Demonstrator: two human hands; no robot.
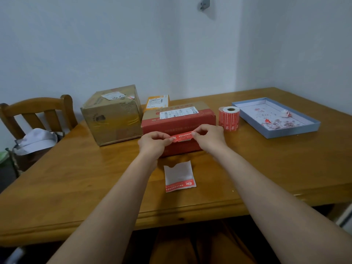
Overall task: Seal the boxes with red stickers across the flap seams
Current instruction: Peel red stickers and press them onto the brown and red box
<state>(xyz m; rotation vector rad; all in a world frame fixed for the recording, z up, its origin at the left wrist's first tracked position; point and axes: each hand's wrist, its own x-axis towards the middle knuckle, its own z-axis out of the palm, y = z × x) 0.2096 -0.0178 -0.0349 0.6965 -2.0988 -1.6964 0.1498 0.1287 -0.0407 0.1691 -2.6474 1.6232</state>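
Sticker, red with white print, is stretched between your two hands just in front of the red box, at the level of its near upper edge. Your left hand pinches the sticker's left end, fingers closed on it; your right hand pinches the right end the same way. Whether the sticker already touches the cardboard cannot be told from this angle.

Progress, judged from the layout: the sticker is peeled and free of its backing, not yet pressed down. A backing sheet lies on the table near you, mostly bare white, with one red sticker left along its near edge. The sticker roll stands upright just right of the red box. The brown box to the left shows tape and a small red scrap near its top far corner; whether that counts as sealed cannot be confirmed. A small yellow box sits behind the red one; no red sticker visible on it. So at least one seal is pending, likely more.

Writing: the stickers carry white characters, too blurred to read. The red box has a white shipping label with barcode, text illegible. Labels on the brown and yellow boxes likewise illegible.

Far right: a blue tray holding torn red and white scraps.
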